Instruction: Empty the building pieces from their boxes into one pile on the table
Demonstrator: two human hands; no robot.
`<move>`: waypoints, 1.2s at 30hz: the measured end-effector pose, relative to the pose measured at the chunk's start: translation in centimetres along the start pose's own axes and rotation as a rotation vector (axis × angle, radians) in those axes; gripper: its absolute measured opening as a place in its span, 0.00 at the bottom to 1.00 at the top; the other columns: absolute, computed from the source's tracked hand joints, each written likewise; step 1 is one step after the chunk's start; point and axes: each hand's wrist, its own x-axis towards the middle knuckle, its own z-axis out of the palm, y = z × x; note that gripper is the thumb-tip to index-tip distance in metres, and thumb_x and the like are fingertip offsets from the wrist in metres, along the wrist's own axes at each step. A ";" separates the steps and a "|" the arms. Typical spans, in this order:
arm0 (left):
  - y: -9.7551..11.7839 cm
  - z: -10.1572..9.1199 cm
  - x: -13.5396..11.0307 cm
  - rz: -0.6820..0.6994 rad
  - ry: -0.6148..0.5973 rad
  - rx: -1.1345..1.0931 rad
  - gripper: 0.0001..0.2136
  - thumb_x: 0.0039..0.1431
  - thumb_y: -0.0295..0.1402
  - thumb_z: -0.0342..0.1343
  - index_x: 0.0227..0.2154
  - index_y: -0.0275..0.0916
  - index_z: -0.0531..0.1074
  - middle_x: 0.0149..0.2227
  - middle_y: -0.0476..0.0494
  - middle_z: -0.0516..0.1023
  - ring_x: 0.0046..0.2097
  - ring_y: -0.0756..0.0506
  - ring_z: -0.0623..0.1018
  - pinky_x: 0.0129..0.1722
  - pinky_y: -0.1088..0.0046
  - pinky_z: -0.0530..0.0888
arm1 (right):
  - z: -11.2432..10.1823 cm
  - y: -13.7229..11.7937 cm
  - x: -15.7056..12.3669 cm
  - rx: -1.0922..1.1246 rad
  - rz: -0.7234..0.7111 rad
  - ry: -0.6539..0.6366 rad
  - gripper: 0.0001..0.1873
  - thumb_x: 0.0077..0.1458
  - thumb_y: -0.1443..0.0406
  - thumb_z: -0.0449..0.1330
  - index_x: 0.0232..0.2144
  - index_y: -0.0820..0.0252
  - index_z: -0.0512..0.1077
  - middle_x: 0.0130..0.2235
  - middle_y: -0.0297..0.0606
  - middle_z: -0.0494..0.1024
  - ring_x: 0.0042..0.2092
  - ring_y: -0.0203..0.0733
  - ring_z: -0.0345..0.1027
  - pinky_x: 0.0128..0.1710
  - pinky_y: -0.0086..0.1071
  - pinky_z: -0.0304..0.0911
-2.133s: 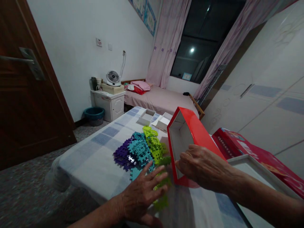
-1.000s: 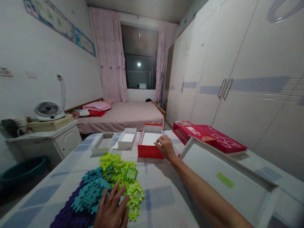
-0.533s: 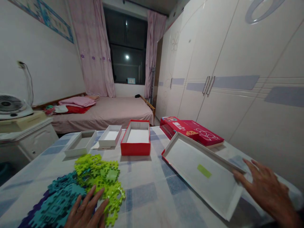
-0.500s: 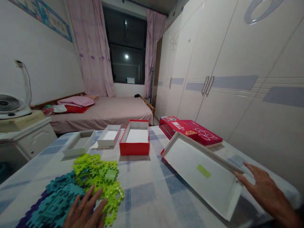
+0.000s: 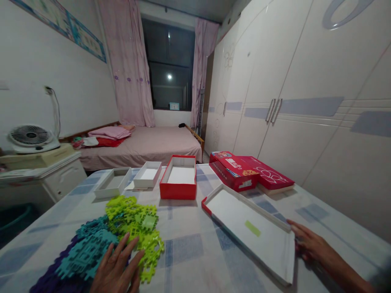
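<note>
Nearest, the left hand (image 5: 114,270) lies flat on a heap of interlocking foam tiles (image 5: 122,232) at the near left of the table (image 5: 186,252), fingers spread and its grip released, pressing on the teal and lime pieces without closing on any; purple tiles show at the heap's near left edge. The tiles look light, soft and bendy, with toothed edges that snag on each other, so they would likely lift in a clump unless pinched one at a time by a flat edge. At the near right, the right hand (image 5: 308,244) rests against the near right end of a long white tray (image 5: 244,228) with red outer walls, fingers at its rim; whether they are clenched on the rim or only touching cannot be told. The tray lies aslant on the table, a small green label on its floor. It looks like thin cardboard, light and fairly stiff but apt to flex along its length, so a hold on a long wall near the middle, or on both ends, would probably serve best. Farther off, a red box (image 5: 179,183) stands open, with two white boxes (image 5: 131,181) to its left. To the far right lie red lids (image 5: 250,173), one overlapping the other. Beyond the table are a bed (image 5: 146,144), a fan (image 5: 30,138) and a wardrobe (image 5: 290,101).
</note>
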 end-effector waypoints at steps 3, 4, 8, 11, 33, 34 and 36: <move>-0.2 0.6 -0.2 0.006 -0.002 -0.015 0.15 0.51 0.27 0.55 0.43 0.41 0.71 0.53 0.37 0.71 0.64 0.35 0.59 0.62 0.52 0.57 | 1.5 0.5 -0.2 0.121 0.068 -0.154 0.30 0.39 0.49 0.59 0.41 0.63 0.72 0.17 0.33 0.67 0.18 0.39 0.60 0.16 0.31 0.57; -0.3 0.7 -0.3 0.013 0.014 -0.014 0.15 0.51 0.27 0.55 0.43 0.41 0.71 0.53 0.37 0.71 0.64 0.35 0.59 0.62 0.53 0.57 | 1.9 0.7 -0.3 0.115 0.070 -0.145 0.29 0.40 0.49 0.59 0.40 0.63 0.72 0.18 0.34 0.69 0.19 0.38 0.60 0.17 0.31 0.57; 0.0 0.4 -0.3 -0.006 0.026 -0.023 0.13 0.51 0.28 0.55 0.41 0.40 0.71 0.54 0.37 0.71 0.64 0.35 0.60 0.63 0.52 0.56 | 3.3 0.7 -0.8 -0.117 -0.009 -0.064 0.30 0.44 0.44 0.56 0.42 0.58 0.73 0.33 0.40 0.78 0.22 0.40 0.65 0.21 0.34 0.61; 0.3 0.0 0.0 -0.044 -0.036 -0.031 0.14 0.51 0.27 0.55 0.42 0.39 0.71 0.55 0.35 0.70 0.63 0.34 0.60 0.62 0.51 0.57 | 4.3 0.1 -1.3 -0.365 -0.262 -0.167 0.21 0.50 0.46 0.52 0.29 0.55 0.74 0.28 0.36 0.77 0.29 0.46 0.70 0.30 0.36 0.64; 1.2 -5.7 4.9 -0.169 0.155 -0.169 0.21 0.56 0.23 0.51 0.52 0.45 0.66 0.54 0.42 0.72 0.62 0.40 0.64 0.58 0.58 0.68 | 18.8 -21.1 0.5 -0.386 -0.655 -0.149 0.15 0.56 0.66 0.47 0.22 0.61 0.68 0.20 0.35 0.71 0.23 0.35 0.66 0.25 0.26 0.55; 0.8 -7.3 5.6 -0.188 0.160 -0.179 0.21 0.56 0.25 0.51 0.53 0.45 0.65 0.55 0.42 0.71 0.62 0.40 0.64 0.57 0.57 0.69 | 19.2 -21.6 -0.1 -0.380 -0.676 -0.148 0.15 0.57 0.66 0.47 0.24 0.62 0.69 0.23 0.36 0.73 0.25 0.35 0.67 0.26 0.26 0.57; -0.2 -10.3 6.4 -0.218 0.177 -0.145 0.21 0.58 0.32 0.52 0.55 0.47 0.63 0.57 0.44 0.68 0.62 0.38 0.64 0.56 0.56 0.69 | 18.3 -22.4 -2.7 -0.307 -0.788 -0.113 0.14 0.60 0.64 0.48 0.31 0.62 0.72 0.32 0.40 0.77 0.33 0.38 0.71 0.31 0.27 0.61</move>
